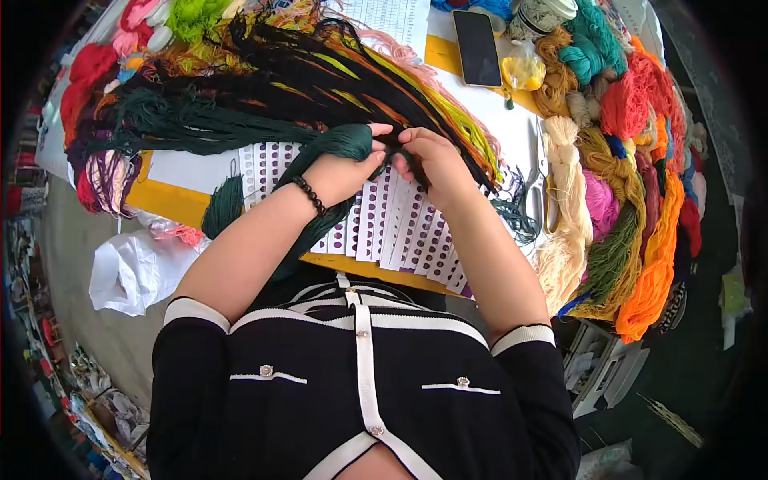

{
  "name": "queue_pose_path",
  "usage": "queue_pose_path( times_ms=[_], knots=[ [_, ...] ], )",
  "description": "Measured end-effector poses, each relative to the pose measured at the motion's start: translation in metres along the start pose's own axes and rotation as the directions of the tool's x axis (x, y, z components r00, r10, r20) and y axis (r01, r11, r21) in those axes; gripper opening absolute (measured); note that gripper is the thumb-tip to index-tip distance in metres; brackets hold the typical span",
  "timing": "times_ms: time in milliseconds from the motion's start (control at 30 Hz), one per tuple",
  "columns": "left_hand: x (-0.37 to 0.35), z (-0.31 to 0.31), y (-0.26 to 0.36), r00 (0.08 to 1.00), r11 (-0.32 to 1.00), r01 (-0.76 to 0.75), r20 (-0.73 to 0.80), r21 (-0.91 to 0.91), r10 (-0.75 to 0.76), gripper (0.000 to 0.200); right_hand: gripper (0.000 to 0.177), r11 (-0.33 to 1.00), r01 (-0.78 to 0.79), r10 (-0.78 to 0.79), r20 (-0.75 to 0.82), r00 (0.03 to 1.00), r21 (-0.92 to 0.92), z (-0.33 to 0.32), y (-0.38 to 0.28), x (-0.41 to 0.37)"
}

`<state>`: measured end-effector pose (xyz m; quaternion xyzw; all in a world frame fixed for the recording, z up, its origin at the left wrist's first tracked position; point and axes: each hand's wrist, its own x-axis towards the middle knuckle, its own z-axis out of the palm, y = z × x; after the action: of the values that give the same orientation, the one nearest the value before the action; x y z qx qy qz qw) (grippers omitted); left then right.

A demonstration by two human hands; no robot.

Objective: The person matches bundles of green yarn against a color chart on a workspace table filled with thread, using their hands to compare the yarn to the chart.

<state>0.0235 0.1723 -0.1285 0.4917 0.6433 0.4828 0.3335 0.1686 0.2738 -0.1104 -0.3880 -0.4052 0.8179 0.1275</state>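
Observation:
A dark green skein of thread (340,142) loops over my left hand (352,166), whose fingers are closed around part of it. Close on the right, my right hand (428,160) has its fingers bent together at a dark strand; the fingertips of both hands nearly meet. The skein's loose length runs left across the table and also hangs down past my left wrist. Beneath my hands lie overlapping white cards with rows of purple dots (412,228). Behind them stretches a long bundle of black, orange and yellow-green threads (320,76).
Scissors (534,180) lie right of my right hand, beside a cream skein (562,168). A phone (477,48) rests at the back. Many coloured skeins, including an orange one (652,264), cover the right side. A white plastic bag (132,272) is at the left edge.

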Motion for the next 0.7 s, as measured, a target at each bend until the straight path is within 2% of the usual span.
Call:
queue_pose_path(
  times_ms=[33, 67, 100, 133, 167, 233, 300, 333, 367, 400, 433, 467, 500, 567, 600, 633, 667, 700],
  knots=[
    [0.0, -0.003, -0.001, 0.976, 0.923, -0.21, 0.014, 0.323, 0.217, 0.027, 0.01, 1.0, 0.0, 0.0, 0.002, 1.0, 0.003, 0.003, -0.001, 0.0],
    [0.002, -0.009, -0.004, 0.992, 0.964, -0.106, -0.04, 0.246, 0.119, 0.025, 0.01, 0.99, -0.011, 0.011, -0.007, 1.0, -0.139, 0.005, -0.001, 0.001],
    [0.001, -0.02, 0.008, 0.987, 0.979, 0.158, -0.057, 0.131, -0.152, 0.023, 0.01, 0.961, -0.023, 0.019, -0.019, 1.0, -0.276, 0.008, -0.001, 0.001],
    [0.0, -0.032, 0.014, 0.958, 0.962, 0.263, -0.098, -0.079, -0.27, 0.024, 0.012, 0.921, -0.065, 0.043, -0.068, 0.997, -0.384, 0.015, -0.006, -0.003],
    [0.0, -0.044, 0.018, 0.915, 0.894, 0.343, -0.113, -0.289, -0.387, 0.024, 0.012, 0.923, -0.063, 0.04, -0.067, 0.997, -0.38, 0.016, -0.006, -0.003],
    [-0.003, -0.076, 0.017, 0.861, 0.721, 0.383, -0.059, -0.577, -0.505, 0.024, 0.014, 0.868, -0.098, 0.066, -0.083, 0.994, -0.486, 0.016, -0.007, -0.001],
    [-0.009, -0.111, 0.019, 0.868, 0.686, 0.342, -0.064, -0.642, -0.492, 0.026, 0.014, 0.854, -0.094, 0.059, -0.085, 0.995, -0.512, 0.017, -0.007, 0.0],
    [-0.012, -0.128, 0.023, 0.85, 0.685, 0.292, -0.148, -0.668, -0.506, 0.027, 0.014, 0.837, -0.094, 0.055, -0.087, 0.995, -0.538, 0.017, -0.006, 0.0],
    [-0.015, -0.154, 0.022, 0.885, 0.712, 0.228, -0.163, -0.664, -0.436, 0.029, 0.014, 0.838, -0.093, 0.054, -0.087, 0.995, -0.537, 0.016, -0.005, 0.002],
    [-0.018, -0.18, 0.024, 0.895, 0.637, 0.167, -0.155, -0.753, -0.418, 0.03, 0.014, 0.825, -0.056, 0.018, -0.073, 0.997, -0.562, 0.014, -0.001, 0.005],
    [-0.024, -0.209, 0.017, 0.927, 0.492, 0.035, -0.156, -0.87, -0.342, 0.032, 0.014, 0.81, -0.018, -0.02, -0.058, 0.998, -0.586, 0.012, 0.002, 0.008],
    [-0.03, -0.222, 0.026, 0.922, 0.45, -0.061, -0.223, -0.891, -0.316, 0.033, 0.014, 0.81, -0.014, -0.024, -0.056, 0.998, -0.586, 0.011, 0.004, 0.009],
    [-0.029, -0.226, 0.039, 0.854, 0.411, -0.235, -0.389, -0.881, -0.345, 0.034, 0.014, 0.808, 0.002, -0.045, -0.059, 0.997, -0.59, 0.01, 0.006, 0.01],
    [-0.026, -0.225, 0.043, 0.665, 0.645, -0.21, -0.591, -0.735, -0.457, 0.031, 0.013, 0.802, 0.028, -0.075, -0.055, 0.996, -0.596, 0.012, 0.012, 0.01],
    [-0.037, -0.238, 0.009, 0.902, 0.552, -0.08, -0.296, -0.83, -0.313, 0.029, 0.013, 0.709, 0.099, -0.192, -0.055, 0.98, -0.699, 0.014, 0.015, 0.008],
    [-0.048, -0.252, -0.023, 0.993, 0.494, 0.092, 0.043, -0.865, -0.11, 0.028, 0.013, 0.597, 0.158, -0.306, -0.041, 0.951, -0.787, 0.018, 0.018, 0.004],
    [-0.056, -0.198, 0.012, 0.897, 0.887, 0.058, -0.367, -0.458, -0.248, 0.027, 0.011, 0.636, 0.28, -0.413, -0.012, 0.91, -0.719, 0.027, 0.021, -0.007],
    [-0.061, -0.18, 0.014, 0.985, 0.994, -0.038, -0.163, 0.106, 0.055, 0.034, 0.011, 0.638, 0.281, -0.41, -0.007, 0.912, -0.717, 0.041, 0.017, -0.022]
  ],
)
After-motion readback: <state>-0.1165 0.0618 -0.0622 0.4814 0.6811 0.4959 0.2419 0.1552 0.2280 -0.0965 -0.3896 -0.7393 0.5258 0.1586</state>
